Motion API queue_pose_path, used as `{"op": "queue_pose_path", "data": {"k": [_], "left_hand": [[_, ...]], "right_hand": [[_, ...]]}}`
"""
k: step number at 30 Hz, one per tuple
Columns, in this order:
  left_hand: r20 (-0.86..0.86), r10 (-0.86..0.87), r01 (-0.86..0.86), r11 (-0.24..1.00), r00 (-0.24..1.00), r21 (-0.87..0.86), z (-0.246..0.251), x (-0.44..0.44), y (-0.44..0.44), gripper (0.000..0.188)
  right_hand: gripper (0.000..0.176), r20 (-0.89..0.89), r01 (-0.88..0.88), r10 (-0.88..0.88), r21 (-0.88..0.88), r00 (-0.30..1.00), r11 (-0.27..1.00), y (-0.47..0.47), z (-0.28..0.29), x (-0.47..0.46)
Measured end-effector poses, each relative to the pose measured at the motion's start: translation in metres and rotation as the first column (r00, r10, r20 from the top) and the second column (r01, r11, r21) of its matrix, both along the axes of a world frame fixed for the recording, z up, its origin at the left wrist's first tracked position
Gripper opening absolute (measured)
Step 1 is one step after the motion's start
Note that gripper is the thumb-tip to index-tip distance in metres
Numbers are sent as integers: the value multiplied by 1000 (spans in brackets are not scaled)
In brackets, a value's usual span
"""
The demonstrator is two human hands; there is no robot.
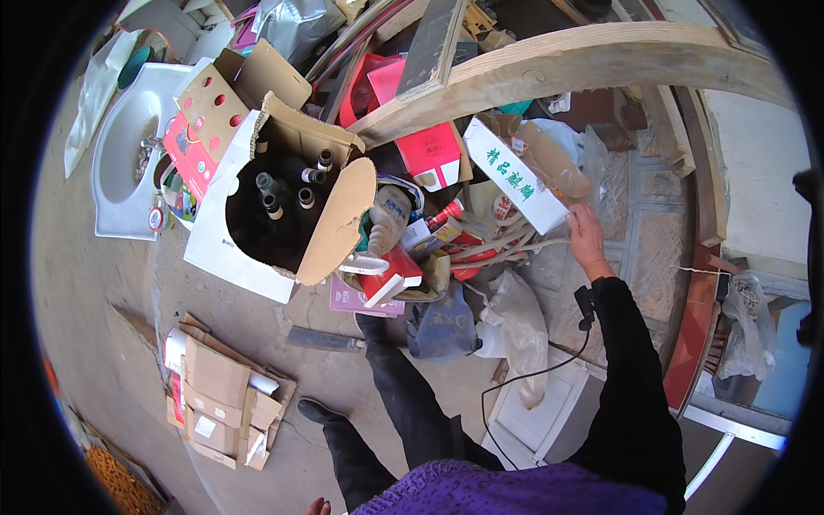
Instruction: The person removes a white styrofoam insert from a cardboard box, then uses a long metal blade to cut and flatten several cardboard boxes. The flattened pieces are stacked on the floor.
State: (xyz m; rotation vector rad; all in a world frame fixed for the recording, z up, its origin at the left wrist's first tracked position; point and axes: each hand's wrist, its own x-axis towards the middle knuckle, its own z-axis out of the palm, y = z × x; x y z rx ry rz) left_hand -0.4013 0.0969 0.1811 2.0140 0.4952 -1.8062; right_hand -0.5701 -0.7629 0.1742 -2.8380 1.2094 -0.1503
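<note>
My right hand (584, 238) has its fingers at the lower corner of a white cardboard box (508, 174) with green lettering. The thumb and part of the grip are hard to make out. Only the fingertips of my left hand (319, 506) show at the bottom edge, near my purple top. Left of the white box lies a red carton (430, 151). Below it are grey hoses (496, 254) and a plastic jug (389, 215) among packaging. A large torn cardboard box (251, 273) holds several glass bottles (273, 206).
Flattened cardboard (215, 393) is stacked on the floor by my feet. A white washbasin (122, 161) stands at the left. A wooden beam (547, 61) crosses above the pile. A blue bag (443, 325), a clear plastic bag (518, 322) and a white panel (541, 412) lie near my legs.
</note>
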Motion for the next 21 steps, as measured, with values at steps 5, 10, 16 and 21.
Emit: {"op": "queue_pose_path", "data": {"k": [5, 10, 16, 21], "left_hand": [[70, 128, -125, 991, 989, -52, -16, -5, 46, 60], [235, 281, -231, 948, 931, -219, -31, 8, 103, 45], [418, 225, -84, 940, 880, -329, 24, 46, 126, 48], [587, 103, 118, 938, 803, -327, 82, 95, 103, 49]], "right_hand": [[18, 524, 199, -392, 386, 756, 901, 73, 73, -16], [18, 618, -27, -659, 738, 430, 675, 160, 139, -35], [18, 622, -253, -726, 783, 293, 569, 255, 207, -59], [17, 656, -459, -715, 727, 243, 511, 317, 237, -40]]}}
